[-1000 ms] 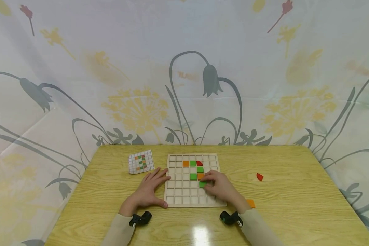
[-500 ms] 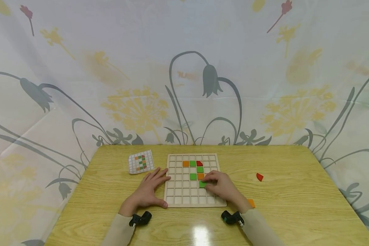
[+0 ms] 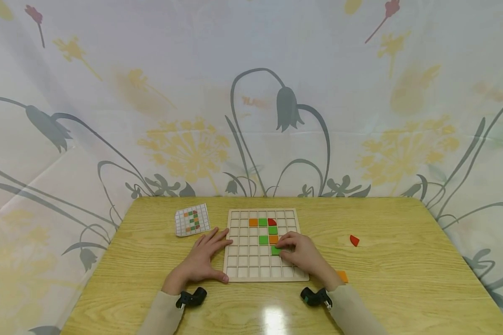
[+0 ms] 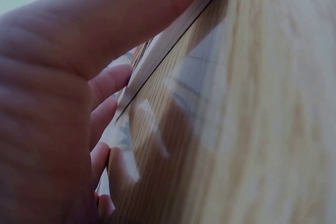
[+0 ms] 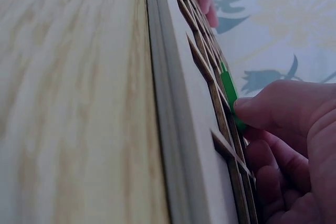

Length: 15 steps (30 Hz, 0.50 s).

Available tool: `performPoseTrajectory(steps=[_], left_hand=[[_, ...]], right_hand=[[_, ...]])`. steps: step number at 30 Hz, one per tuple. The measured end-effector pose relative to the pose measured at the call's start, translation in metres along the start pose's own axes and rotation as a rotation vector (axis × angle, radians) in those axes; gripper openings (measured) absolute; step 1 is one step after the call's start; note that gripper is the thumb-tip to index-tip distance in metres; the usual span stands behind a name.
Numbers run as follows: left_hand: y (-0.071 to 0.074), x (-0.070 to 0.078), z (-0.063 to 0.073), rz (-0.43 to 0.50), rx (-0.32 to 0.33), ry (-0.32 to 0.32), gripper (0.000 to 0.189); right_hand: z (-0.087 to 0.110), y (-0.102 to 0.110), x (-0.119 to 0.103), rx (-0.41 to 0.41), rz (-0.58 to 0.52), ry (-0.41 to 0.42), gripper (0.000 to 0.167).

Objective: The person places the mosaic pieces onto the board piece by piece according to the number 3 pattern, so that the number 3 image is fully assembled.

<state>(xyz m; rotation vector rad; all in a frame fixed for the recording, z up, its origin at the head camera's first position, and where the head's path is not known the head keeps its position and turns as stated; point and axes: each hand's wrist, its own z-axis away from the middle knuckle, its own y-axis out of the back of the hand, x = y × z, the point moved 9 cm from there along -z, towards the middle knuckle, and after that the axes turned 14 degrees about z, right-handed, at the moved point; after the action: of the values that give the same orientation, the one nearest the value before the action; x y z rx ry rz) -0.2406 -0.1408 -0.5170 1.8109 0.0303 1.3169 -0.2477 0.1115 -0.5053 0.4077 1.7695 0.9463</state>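
A wooden grid board (image 3: 243, 263) lies on the table, with orange, green and red tiles in several of its cells. My left hand (image 3: 203, 260) rests at the board's left edge, fingers spread and thumb near the lower corner. Over the right part of the board, my right hand (image 3: 302, 253) pinches a green square tile (image 3: 275, 251) between thumb and fingers, just below an orange tile (image 3: 273, 239). From the right wrist, that green tile (image 5: 230, 90) stands slightly proud of the grid; whether it is fully seated I cannot tell.
A paper card (image 3: 192, 220) with a coloured grid pattern lies left of the board. To the right are a red quarter-round piece (image 3: 354, 240) and an orange piece (image 3: 342, 277), partly hidden by the right wrist. A patterned curtain (image 3: 260, 93) hangs behind the table (image 3: 402, 279).
The right hand has shifted very slightly to the right while keeping to the same green tile. The left hand and the board stay where they were.
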Motion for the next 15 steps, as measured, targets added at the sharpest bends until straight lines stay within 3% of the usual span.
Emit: performPoseTrajectory(steps=[15], left_hand=[[0.0009, -0.0002, 0.0001, -0.014, 0.012, 0.016, 0.102]], right_hand=[[-0.0009, -0.0043, 0.0046, 0.016, 0.019, -0.029, 0.015]])
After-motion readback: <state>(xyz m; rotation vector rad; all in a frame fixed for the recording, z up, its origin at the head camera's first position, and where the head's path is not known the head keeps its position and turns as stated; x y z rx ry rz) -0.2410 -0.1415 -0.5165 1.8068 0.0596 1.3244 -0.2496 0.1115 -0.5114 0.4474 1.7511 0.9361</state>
